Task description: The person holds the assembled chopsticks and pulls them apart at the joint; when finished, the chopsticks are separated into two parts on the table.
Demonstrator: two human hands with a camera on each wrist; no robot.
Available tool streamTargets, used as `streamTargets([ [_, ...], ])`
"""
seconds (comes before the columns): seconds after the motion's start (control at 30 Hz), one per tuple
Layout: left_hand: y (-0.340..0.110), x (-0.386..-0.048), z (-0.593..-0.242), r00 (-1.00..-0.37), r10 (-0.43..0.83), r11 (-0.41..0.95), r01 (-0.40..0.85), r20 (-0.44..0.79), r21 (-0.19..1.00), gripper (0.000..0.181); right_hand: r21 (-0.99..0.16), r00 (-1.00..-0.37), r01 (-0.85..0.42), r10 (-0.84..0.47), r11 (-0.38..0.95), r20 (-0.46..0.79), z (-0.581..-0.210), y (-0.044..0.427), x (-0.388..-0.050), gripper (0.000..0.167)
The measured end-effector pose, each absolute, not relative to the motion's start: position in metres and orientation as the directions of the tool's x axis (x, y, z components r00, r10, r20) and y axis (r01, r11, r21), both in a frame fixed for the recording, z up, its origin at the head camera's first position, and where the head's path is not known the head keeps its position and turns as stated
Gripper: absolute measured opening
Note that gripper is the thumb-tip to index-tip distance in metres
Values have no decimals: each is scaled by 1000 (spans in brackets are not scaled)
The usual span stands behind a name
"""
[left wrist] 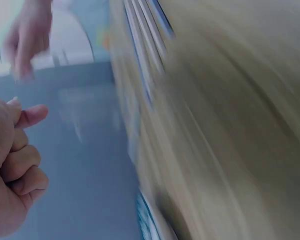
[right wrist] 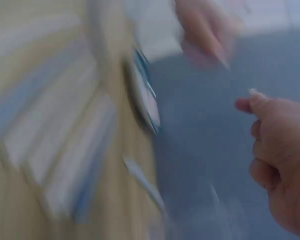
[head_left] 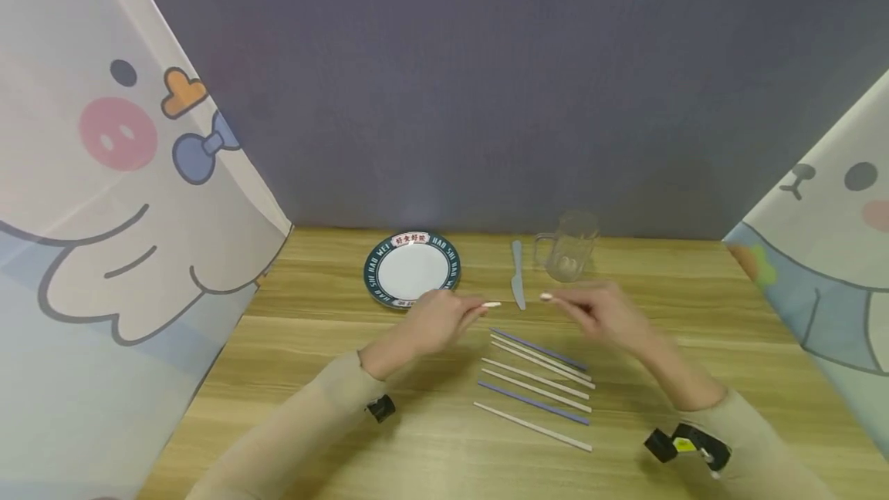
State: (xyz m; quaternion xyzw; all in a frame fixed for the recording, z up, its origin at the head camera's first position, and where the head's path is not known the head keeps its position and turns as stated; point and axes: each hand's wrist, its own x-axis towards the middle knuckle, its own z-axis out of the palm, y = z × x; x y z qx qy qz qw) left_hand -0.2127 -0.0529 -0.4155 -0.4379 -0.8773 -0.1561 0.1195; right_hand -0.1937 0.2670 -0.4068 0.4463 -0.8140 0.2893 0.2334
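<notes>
In the head view my left hand (head_left: 435, 321), fingers curled, pinches a small white piece (head_left: 491, 305) between thumb and forefinger. My right hand (head_left: 611, 316) faces it from the other side, a second small white piece (head_left: 546, 296) at its pinched fingertips. What these pieces are is too small to tell. Both hands are raised over the table, a short gap apart. Behind that gap lies a grey table knife (head_left: 518, 276). Several thin white and blue sticks (head_left: 535, 401) lie side by side nearer me. The wrist views are blurred.
A white plate with a dark green lettered rim (head_left: 375, 278) lies behind my left hand. Beyond my right hand stands a clear mug (head_left: 582, 241) with pale round things at its bottom. A grey cloth wall (head_left: 444, 99) borders the table's back; printed cloths hang on both sides.
</notes>
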Motion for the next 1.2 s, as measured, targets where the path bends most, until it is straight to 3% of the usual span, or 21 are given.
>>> streamTargets([
  [0.13, -86, -218, -422, -671, 662, 646, 737, 333, 200, 21, -304, -596, -776, -486, 553, 639, -401, 314, -191, 27],
  [0.53, -104, -220, -435, -687, 680, 638, 727, 257, 256, 14, -353, -725, -675, -492, 648, 482, -419, 341, -179, 24],
  [0.73, -100, -224, -443, -690, 659, 621, 724, 301, 301, 6, -311, -731, -653, -467, 691, 498, -431, 341, -179, 13],
  [0.9, -94, -228, -452, -694, 649, 633, 719, 310, 286, 7, -238, -755, -582, -408, 778, 514, -442, 339, -180, 17],
  [1.2, -89, -229, -461, -718, 652, 674, 696, 245, 247, 5, -265, -820, -538, -425, 800, 382, -460, 335, -182, 9],
])
